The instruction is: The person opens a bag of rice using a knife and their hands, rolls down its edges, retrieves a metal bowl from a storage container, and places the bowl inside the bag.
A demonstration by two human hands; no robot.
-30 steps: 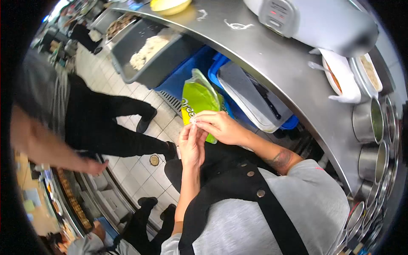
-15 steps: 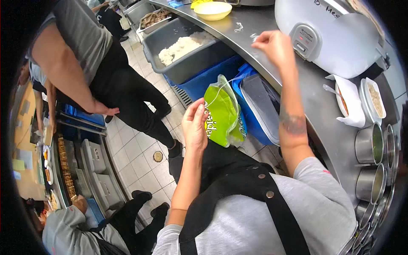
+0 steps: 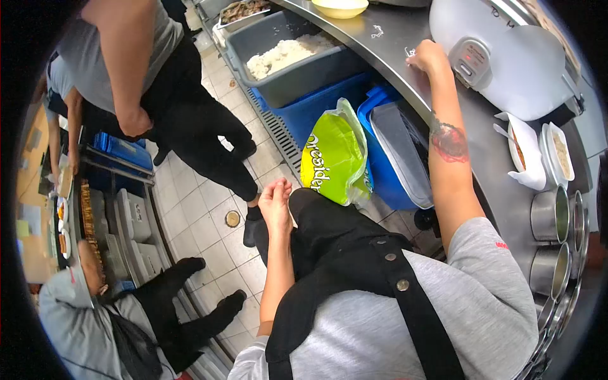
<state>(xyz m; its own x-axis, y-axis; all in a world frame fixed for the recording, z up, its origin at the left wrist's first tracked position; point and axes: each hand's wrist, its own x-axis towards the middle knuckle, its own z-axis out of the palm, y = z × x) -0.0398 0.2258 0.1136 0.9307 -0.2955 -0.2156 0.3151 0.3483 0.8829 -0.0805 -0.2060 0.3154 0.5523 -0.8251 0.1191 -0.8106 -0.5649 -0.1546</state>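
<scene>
White string (image 3: 410,53), thin and loosely curled, at the right hand (image 3: 430,58).

Upper right: the pale strand (image 3: 410,52) at your right hand (image 3: 430,58) is too small to tell whether you grip it. Centre: the curled fingers of your left hand (image 3: 276,202) conceal whether anything lies within. Just right of centre, folds hide the end of the lettering on the green bag (image 3: 335,155). Top edge: it crops the yellow bowl (image 3: 341,7) and the white appliance (image 3: 513,60). Upper left: a standing co-worker (image 3: 126,69) is cut off above the shoulders.
</scene>
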